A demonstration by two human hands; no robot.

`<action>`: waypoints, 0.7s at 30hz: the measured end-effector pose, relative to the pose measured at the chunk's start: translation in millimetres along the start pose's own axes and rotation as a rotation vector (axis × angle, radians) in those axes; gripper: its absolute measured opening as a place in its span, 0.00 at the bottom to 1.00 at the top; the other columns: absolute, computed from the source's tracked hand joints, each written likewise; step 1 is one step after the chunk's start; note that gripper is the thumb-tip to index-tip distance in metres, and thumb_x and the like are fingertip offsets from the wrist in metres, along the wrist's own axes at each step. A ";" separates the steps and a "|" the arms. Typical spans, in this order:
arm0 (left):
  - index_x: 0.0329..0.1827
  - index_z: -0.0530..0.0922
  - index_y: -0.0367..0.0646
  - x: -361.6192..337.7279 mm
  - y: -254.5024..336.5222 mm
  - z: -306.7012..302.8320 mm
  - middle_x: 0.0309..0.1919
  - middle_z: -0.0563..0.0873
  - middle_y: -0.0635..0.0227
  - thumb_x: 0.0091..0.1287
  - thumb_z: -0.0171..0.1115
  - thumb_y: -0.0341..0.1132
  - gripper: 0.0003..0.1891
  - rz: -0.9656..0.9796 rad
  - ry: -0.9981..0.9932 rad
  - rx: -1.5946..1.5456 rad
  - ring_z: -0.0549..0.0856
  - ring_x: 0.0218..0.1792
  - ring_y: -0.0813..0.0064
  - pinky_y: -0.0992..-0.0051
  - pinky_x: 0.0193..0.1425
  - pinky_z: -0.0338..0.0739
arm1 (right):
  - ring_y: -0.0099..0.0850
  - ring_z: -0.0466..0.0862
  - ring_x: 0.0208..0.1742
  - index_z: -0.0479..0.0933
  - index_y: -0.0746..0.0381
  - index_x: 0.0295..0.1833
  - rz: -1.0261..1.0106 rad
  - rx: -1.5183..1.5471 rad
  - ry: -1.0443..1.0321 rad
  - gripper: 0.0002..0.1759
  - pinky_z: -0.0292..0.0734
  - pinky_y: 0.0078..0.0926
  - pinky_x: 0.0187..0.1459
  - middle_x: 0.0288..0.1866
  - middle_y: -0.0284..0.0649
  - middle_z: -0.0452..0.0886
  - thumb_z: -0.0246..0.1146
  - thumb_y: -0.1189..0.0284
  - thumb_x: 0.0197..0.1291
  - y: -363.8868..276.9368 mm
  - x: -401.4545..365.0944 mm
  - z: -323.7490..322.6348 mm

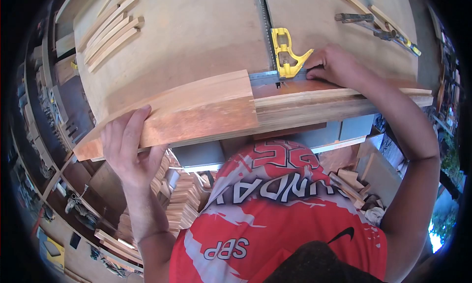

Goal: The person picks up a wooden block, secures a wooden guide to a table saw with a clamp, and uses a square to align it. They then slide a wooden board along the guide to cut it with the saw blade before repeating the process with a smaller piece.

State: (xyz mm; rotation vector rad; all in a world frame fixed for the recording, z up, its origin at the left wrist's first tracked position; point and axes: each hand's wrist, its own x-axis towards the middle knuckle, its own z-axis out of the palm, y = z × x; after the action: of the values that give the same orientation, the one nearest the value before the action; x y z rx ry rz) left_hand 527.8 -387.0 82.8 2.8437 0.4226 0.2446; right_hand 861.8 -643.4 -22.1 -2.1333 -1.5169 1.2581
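Observation:
A long wooden board lies along the table's near edge, on top of other boards. My left hand is wrapped round the board's left part, fingers on top and thumb below. A combination square with a yellow head stands at the board's right end, its steel blade running to the end face. My right hand pinches the square's blade at its right side, next to the yellow head.
Thin curved wood strips lie at the table's far left. A clamp and more strips are at the far right. A slot crosses the table. Stacked wood pieces stand below, left of my body.

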 end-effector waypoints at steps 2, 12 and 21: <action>0.53 0.83 0.42 1.0 1.4 0.9 0.42 0.86 0.60 0.42 0.76 0.41 0.31 0.010 0.020 -0.006 0.82 0.40 0.58 0.62 0.47 0.72 | 0.47 0.84 0.39 0.86 0.60 0.46 0.025 -0.003 -0.001 0.14 0.79 0.38 0.42 0.38 0.49 0.85 0.72 0.75 0.52 -0.1 -1.4 0.0; 0.51 0.80 0.40 5.5 9.4 -5.2 0.45 0.85 0.60 0.44 0.74 0.39 0.28 -0.067 -0.082 0.028 0.82 0.45 0.57 0.63 0.52 0.72 | 0.46 0.84 0.39 0.85 0.59 0.46 0.029 0.021 0.007 0.14 0.78 0.37 0.42 0.38 0.48 0.85 0.73 0.75 0.52 0.4 -3.2 -1.0; 0.50 0.80 0.40 7.5 10.8 -5.7 0.45 0.85 0.61 0.42 0.74 0.35 0.28 -0.080 -0.098 0.032 0.82 0.48 0.56 0.62 0.55 0.72 | 0.46 0.85 0.40 0.86 0.59 0.45 0.043 0.004 0.021 0.13 0.79 0.37 0.44 0.39 0.48 0.86 0.74 0.74 0.52 -2.0 -2.3 -1.4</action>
State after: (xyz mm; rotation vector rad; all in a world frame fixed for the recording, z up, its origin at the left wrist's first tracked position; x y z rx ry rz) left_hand 536.6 -393.4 92.2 2.8472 0.5229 0.0831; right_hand 861.4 -644.1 -18.9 -2.1808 -1.4659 1.2476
